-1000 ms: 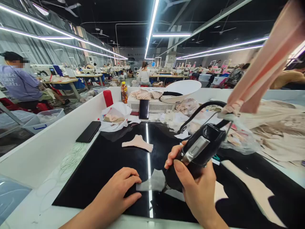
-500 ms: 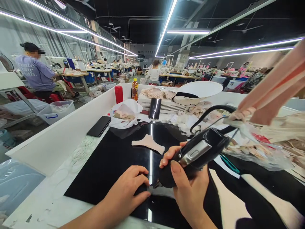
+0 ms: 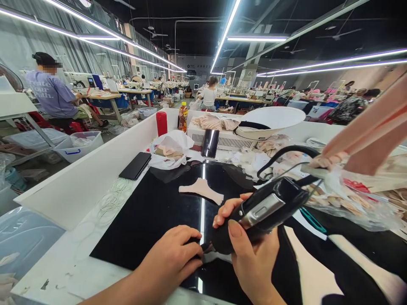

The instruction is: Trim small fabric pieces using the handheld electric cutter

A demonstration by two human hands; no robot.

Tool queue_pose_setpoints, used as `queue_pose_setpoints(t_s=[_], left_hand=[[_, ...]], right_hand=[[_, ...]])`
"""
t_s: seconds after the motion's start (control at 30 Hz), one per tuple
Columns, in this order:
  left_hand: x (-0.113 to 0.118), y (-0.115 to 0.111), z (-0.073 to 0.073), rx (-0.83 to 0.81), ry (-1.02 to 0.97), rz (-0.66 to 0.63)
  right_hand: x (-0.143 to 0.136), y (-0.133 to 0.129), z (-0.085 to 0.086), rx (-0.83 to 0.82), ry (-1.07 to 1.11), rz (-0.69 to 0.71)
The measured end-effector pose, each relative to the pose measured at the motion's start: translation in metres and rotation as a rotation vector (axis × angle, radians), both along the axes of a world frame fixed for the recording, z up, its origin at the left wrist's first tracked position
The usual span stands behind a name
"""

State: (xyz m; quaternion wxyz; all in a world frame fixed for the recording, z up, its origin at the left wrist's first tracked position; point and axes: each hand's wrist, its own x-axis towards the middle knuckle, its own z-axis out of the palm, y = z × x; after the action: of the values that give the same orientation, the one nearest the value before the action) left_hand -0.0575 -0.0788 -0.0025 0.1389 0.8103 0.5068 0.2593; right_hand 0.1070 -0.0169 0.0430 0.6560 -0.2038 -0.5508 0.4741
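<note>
A black and silver hand tool [image 3: 262, 207] is wrapped in the fingers of my right hand [image 3: 251, 250], its narrow tip pointing left and down. Beside that tip, my left hand [image 3: 178, 254] has curled fingers pressed near the glossy black sheet [image 3: 143, 216]; what they hold, if anything, is hidden. A small grey piece [image 3: 218, 256] shows under the tool between my hands. Beyond them lies a pale pink fabric piece [image 3: 202, 190] on the sheet. Larger pale fabric pieces [image 3: 313, 271] with black areas around them are at the right.
A black phone [image 3: 135, 165], a plastic bag [image 3: 170, 150], a red cylinder [image 3: 161, 123] and a bottle [image 3: 183, 116] stand or lie toward the back left. Pink fabric strips [image 3: 365, 131] hang at right above scraps. A seated person [image 3: 54, 91] is far left.
The whole view has shifted slightly, so the table's contents appear a little further right. Both hands keep nearly the same pose, with the tool still in my right hand.
</note>
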Motion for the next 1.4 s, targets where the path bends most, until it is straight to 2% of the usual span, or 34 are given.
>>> queue_pose_setpoints(t_s=[0.2,0.43,0.67,0.77,0.93,1.2,1.4], left_hand=[[-0.007,-0.011,0.004,0.181,0.161,-0.061],[-0.007,-0.015,0.0,0.336,0.229,-0.074],[-0.006,-0.014,0.0,0.39,0.261,-0.071],[-0.005,-0.013,0.002,0.398,0.254,-0.068],[-0.005,-0.015,0.004,0.371,0.228,-0.078],[-0.009,-0.017,-0.001,0.184,0.031,-0.014],[-0.009,-0.018,-0.004,0.092,-0.007,0.023]], right_hand=[[0.002,0.0,-0.003,-0.009,-0.002,0.021],[0.0,-0.002,0.001,-0.043,0.022,-0.003],[-0.002,-0.001,-0.001,-0.041,0.018,0.064],[-0.003,-0.002,-0.003,-0.045,0.021,0.053],[-0.004,-0.003,-0.002,-0.06,-0.012,0.02],[0.002,-0.004,0.0,-0.051,0.054,0.022],[-0.001,-0.004,0.0,-0.063,0.068,0.017]])
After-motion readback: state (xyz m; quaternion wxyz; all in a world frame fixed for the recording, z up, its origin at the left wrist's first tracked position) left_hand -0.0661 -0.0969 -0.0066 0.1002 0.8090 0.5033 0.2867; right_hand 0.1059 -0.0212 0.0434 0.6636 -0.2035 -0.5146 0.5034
